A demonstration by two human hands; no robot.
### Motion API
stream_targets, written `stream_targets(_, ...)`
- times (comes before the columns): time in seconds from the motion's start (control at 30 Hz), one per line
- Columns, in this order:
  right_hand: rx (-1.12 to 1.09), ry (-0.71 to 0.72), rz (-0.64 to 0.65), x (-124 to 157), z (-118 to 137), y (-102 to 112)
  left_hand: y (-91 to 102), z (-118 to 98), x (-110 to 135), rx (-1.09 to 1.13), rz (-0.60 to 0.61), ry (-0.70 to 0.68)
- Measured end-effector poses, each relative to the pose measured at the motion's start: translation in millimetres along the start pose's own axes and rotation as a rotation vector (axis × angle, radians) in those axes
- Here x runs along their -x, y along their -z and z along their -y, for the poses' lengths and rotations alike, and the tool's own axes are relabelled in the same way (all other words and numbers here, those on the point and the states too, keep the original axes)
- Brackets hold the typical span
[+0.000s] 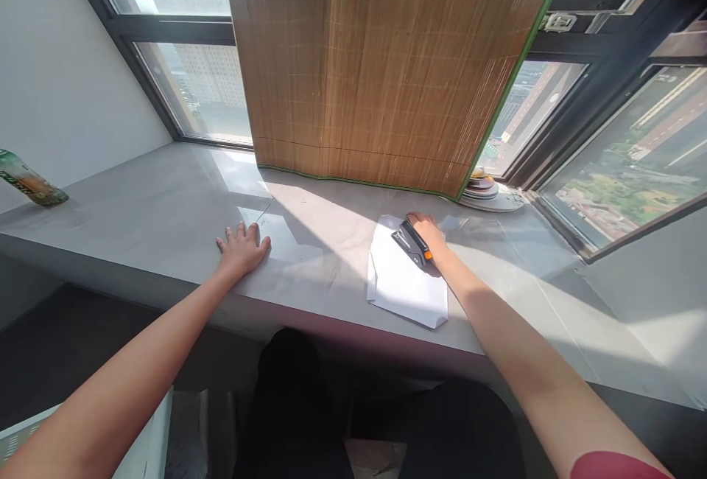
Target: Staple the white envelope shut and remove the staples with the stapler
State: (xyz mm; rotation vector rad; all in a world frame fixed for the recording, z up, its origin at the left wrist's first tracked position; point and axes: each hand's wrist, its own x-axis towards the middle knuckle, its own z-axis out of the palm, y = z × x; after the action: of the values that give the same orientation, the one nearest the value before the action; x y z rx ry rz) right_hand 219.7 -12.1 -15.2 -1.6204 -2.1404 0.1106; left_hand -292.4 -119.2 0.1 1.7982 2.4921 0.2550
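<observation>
My left hand [241, 250] lies palm down on the pale windowsill counter [309, 280], fingers spread, with nothing in it. On the right, my right hand [428, 230] is at the far end of a black stapler [413, 245] with an orange part. Its fingers curl by the stapler's far side, and the thumb is hidden behind it. Under the stapler is a small stack of white paper sheets [409, 287], with slightly uneven edges and a bent near corner.
A bamboo blind [381, 66] hangs down to the counter's back. Stacked plates [491, 197] stand at its right end. A bottle [33, 180] with a green and orange label leans at the far left. Windows surround the sill, and its front edge is near my knees.
</observation>
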Motion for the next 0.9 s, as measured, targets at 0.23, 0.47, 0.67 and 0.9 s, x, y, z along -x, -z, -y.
stream_targets(0.23, -0.063, 0.087, 0.124, -70, 153, -75, -0.5, 4, 2, 0.008, -0.003, -0.01)
stream_targets(0.47, -0.124, 0.218, 0.154, -97, 230, -111, -1.6, 3, 3, -0.002, -0.016, -0.024)
stream_targets(0.67, -0.156, 0.183, 0.043, -91, 232, -98, -0.8, 2, 3, 0.007, -0.001, -0.016)
stream_targets(0.9, -0.429, 0.1, 0.115, -48, 117, -39, -1.1, 1, 2, 0.004, 0.005, -0.008)
